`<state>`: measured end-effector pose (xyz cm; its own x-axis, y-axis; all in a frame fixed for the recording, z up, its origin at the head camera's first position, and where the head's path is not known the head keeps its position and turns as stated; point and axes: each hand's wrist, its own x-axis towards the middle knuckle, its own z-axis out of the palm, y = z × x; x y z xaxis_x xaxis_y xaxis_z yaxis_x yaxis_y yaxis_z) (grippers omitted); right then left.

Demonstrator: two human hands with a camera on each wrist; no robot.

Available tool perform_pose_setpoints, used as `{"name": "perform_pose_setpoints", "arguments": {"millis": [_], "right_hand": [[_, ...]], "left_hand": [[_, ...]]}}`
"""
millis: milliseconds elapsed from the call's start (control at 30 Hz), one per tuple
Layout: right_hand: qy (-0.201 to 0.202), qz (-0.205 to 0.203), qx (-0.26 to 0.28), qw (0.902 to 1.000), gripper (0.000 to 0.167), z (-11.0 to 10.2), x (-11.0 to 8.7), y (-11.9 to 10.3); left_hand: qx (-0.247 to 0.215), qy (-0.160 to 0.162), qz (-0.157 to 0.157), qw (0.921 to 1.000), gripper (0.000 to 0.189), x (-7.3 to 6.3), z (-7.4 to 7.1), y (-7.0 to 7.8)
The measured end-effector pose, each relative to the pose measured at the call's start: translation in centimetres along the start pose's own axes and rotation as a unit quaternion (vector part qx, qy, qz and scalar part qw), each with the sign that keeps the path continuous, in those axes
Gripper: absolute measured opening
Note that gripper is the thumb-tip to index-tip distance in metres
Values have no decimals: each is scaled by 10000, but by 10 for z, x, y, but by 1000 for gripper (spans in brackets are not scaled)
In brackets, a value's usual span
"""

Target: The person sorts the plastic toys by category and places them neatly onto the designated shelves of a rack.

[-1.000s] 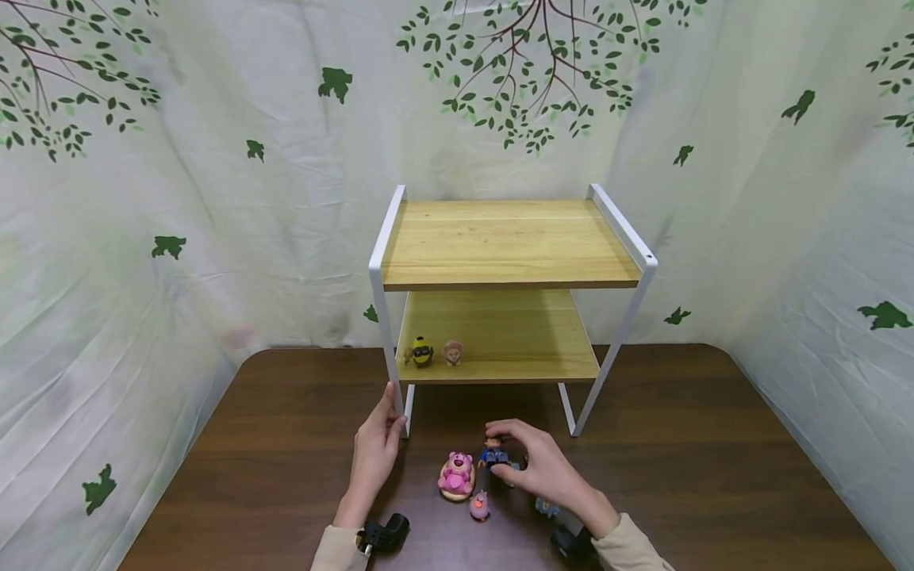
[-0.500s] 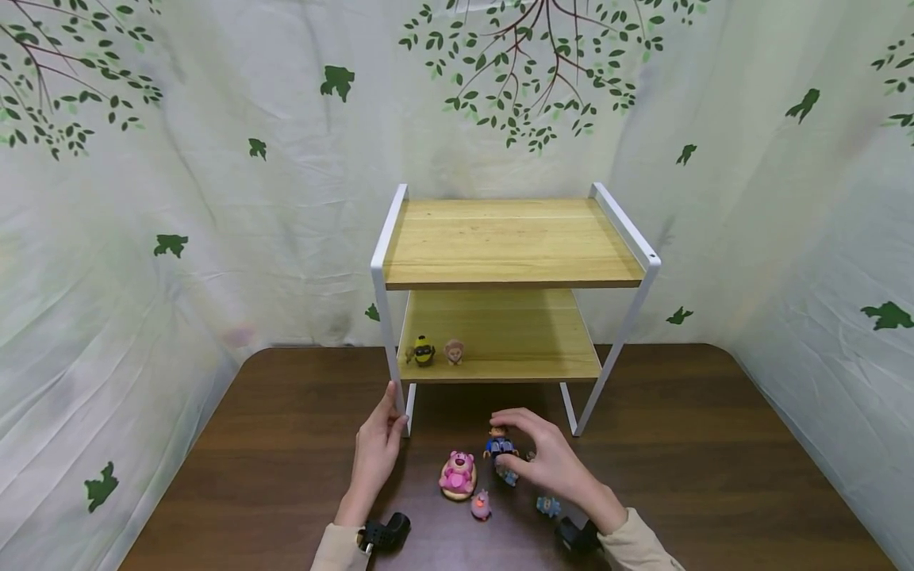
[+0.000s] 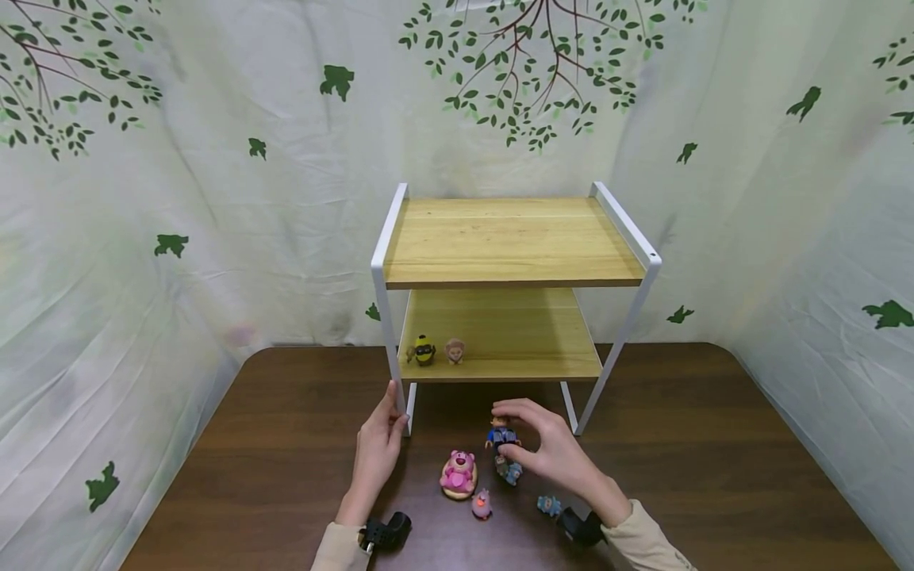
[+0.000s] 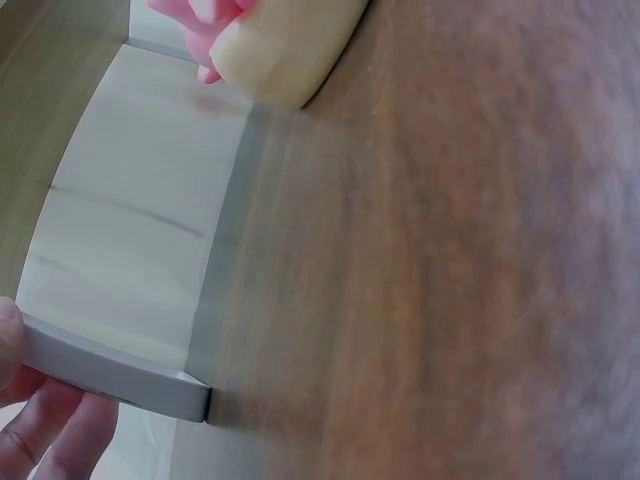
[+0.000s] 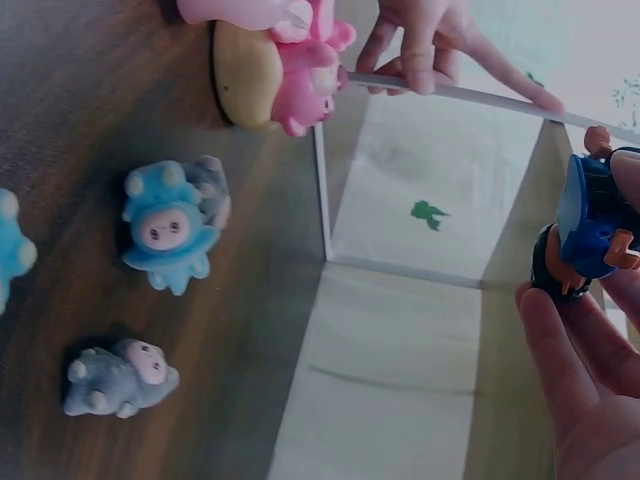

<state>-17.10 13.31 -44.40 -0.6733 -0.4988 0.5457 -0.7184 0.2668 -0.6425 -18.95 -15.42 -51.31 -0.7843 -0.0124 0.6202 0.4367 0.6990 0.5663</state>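
Note:
My right hand point(image 3: 553, 452) pinches a toy figure point(image 3: 502, 436) in blue clothes above the table, thumb on one side and fingers on the other. In the right wrist view the toy figure point(image 5: 588, 225) hangs clear of the other toys, partly covered by my fingers. My left hand point(image 3: 378, 444) grips the white left front leg of a two-tier shelf point(image 3: 500, 369); in the left wrist view the thumb and fingers lie on opposite sides of that shelf leg point(image 4: 120, 378). A pink bear toy point(image 3: 458, 476) and a small pink toy point(image 3: 481, 504) stand between the hands.
A yellow-and-black figure point(image 3: 424, 350) and a light-brown toy point(image 3: 455, 351) stand at the left of the lower tier. On the brown table point(image 3: 714, 476) lie a light-blue toy point(image 5: 168, 228), a grey one point(image 5: 115, 380) and another blue toy point(image 3: 549, 506). A leaf-print curtain point(image 3: 286, 238) hangs behind.
My right hand has risen a little toward the shelf with the toy figure, uncovering small blue and grey toys beneath. My left hand stays on the shelf leg.

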Motion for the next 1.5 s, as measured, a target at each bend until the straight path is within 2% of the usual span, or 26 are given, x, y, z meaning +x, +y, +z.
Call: {"name": "perform_pose_setpoints", "arguments": {"millis": [200, 500, 1233, 1367, 1500], "right_hand": [[6, -62, 95, 9999, 43, -3, 4, -1], [14, -150, 1, 9999, 43, -9, 11, -6], [190, -236, -234, 9993, 45, -22, 28, -10], [238, -294, -314, 9988, 45, -25, 33, -18], [273, -416, -244, 9985, 43, -31, 40, -38]], "left_hand": [[-5, 45, 45, 10000, 96, 0, 0, 0], [6, -37, -111, 9999, 99, 1, 1, -1], [-13, 77, 15, 10000, 97, 0, 0, -1], [10, 67, -22, 10000, 97, 0, 1, -2], [16, 98, 15, 9999, 96, 0, 1, -2]]}}
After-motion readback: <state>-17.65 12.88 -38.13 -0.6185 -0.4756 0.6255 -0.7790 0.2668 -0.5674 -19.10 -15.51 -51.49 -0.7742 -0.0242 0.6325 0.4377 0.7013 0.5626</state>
